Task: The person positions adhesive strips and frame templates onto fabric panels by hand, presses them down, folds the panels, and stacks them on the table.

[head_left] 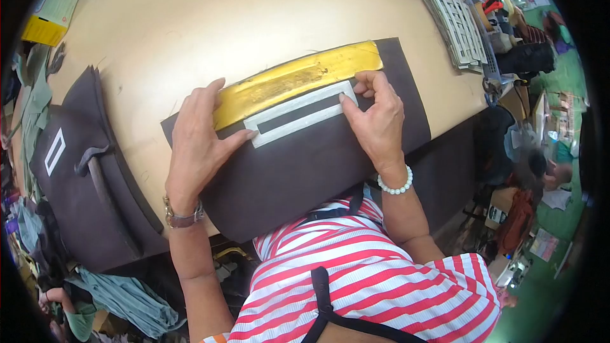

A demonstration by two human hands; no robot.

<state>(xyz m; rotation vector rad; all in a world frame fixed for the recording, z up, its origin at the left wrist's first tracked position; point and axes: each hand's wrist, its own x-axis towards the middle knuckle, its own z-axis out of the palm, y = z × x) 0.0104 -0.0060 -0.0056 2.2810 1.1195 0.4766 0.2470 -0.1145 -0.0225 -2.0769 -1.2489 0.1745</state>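
A white rectangular frame with a long slot lies on a dark fabric panel. Just above it, a worn gold-coloured strip runs along the panel's far edge. My left hand has its thumb at the frame's left end, while its stretched fingers rest by the strip's left end. At the frame's right end, the thumb and bent index finger of my right hand close on its corner. The remaining right fingers are curled.
More dark panels with a handle and a small white frame lie at left. A yellow box stands at the far left corner. Slatted white pieces and a crowded rack line the table's right edge. Other people appear at the view's edges.
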